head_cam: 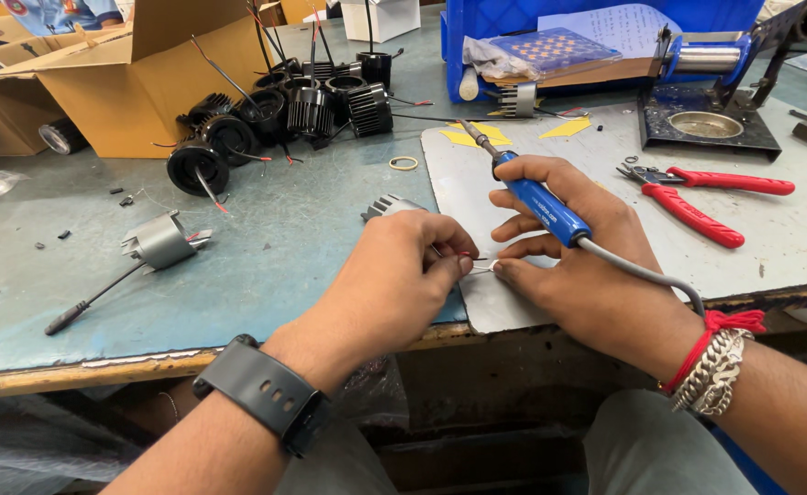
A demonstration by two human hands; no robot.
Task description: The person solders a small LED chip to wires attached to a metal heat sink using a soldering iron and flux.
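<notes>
Here, thin red wires (473, 258) pinched betw. thumb and fingertips of left hand (394, 275), just over grey mat (779, 243) near front edge of counter (266, 247). Behind left knuckles, silver finned housing (387, 205), partly hidden, prob. where wires lead. Right hand (569, 257) clenched around blue soldering iron (539, 203), held pen-style w/ tip pointing up and away toward back of counter, grey cord trailing off front edge past wrist; index finger also touching wire ends. Iron tip well apart from wires, so joint not yet heated.

To do well, as judged: keep wire ends steady and overlapped, bring tip down w/o brushing fingers, brace heel of right hand on mat.

Further out: red-handled pliers (697, 197) on mat toward right edge, iron stand w/ round dish (704, 124) at back right. Loose silver housing w/ black lead (158, 243) toward left, cluster of black finned housings (284, 115) at back by cardboard box (128, 82). Small ring (403, 163) mid-counter.
</notes>
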